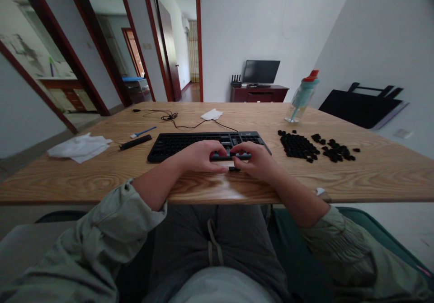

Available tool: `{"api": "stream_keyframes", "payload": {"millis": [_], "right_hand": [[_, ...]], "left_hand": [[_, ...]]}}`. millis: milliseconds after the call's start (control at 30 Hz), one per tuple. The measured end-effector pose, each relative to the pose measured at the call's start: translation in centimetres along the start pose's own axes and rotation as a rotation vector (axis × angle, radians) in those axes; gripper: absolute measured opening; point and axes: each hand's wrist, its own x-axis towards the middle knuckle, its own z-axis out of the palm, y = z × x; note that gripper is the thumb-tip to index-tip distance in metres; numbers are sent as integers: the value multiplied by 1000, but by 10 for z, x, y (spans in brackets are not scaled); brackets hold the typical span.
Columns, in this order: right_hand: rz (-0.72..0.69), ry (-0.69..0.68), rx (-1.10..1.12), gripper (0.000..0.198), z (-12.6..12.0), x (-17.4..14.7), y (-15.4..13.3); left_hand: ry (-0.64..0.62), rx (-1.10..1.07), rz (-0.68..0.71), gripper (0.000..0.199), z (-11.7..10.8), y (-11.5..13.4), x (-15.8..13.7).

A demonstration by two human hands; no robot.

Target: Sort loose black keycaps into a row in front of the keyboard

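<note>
A black keyboard (183,142) lies on the wooden table in front of me, and part of its key area looks to be without keycaps. My left hand (200,155) is over its front edge, thumb and index finger apart, with nothing visible between them. Close beside it, my right hand (256,159) pinches what looks like a small black keycap (233,154) between thumb and index finger. Below the fingertips, another small black piece (233,169) rests on the table. My hands hide the keyboard's front middle.
Many loose keycaps (298,146) are spread at the right, with a water bottle (301,97) behind them. On the left are crumpled tissues (79,146), a blue-handled brush (144,132) and a dark bar (135,142). A cable (190,127) and another tissue (212,114) lie behind the keyboard.
</note>
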Motion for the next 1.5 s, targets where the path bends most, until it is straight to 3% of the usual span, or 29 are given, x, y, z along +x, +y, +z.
{"api": "stream_keyframes", "payload": {"millis": [233,1500], "right_hand": [[-145,-112,5,14,9,-1,0],[-118,-277,-30,18,17,-2,4]], "left_hand": [[-98,138,-13,30,3,-3,-7],[-176,145,-12,17,3,-5,-6]]}}
